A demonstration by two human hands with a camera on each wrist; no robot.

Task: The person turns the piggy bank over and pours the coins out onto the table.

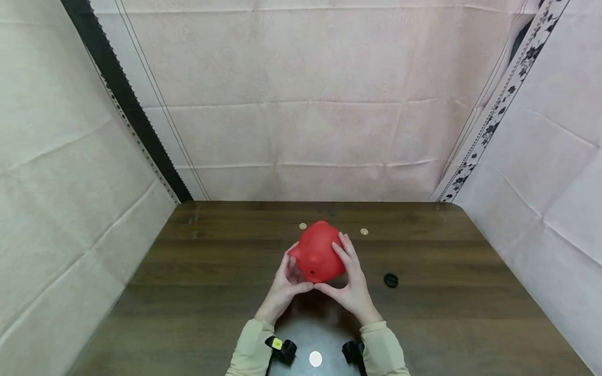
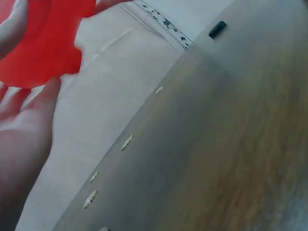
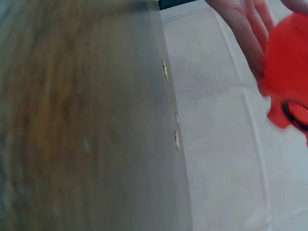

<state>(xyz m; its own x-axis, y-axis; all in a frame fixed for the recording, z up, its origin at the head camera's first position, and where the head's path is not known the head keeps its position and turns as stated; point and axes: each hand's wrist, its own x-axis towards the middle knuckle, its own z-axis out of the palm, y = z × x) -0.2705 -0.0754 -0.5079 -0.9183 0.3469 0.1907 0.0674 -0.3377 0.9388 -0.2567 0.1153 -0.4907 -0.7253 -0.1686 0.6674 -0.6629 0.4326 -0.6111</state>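
A red piggy bank is held up over the table between both hands. My left hand grips its left side, and my right hand grips the right side with fingers spread up along it. The thumbs meet at the near underside. From the right wrist, a dark-rimmed round opening shows on the red body. A small black round plug lies on the table to the right of the hands. Two gold-coloured coins, a left coin and a right coin, lie beyond the piggy bank.
The brown wooden table ends at a pale cloth behind, with cloth walls on both sides. Several coins, one of them a gold coin, show along the surface. A white round spot is near the front.
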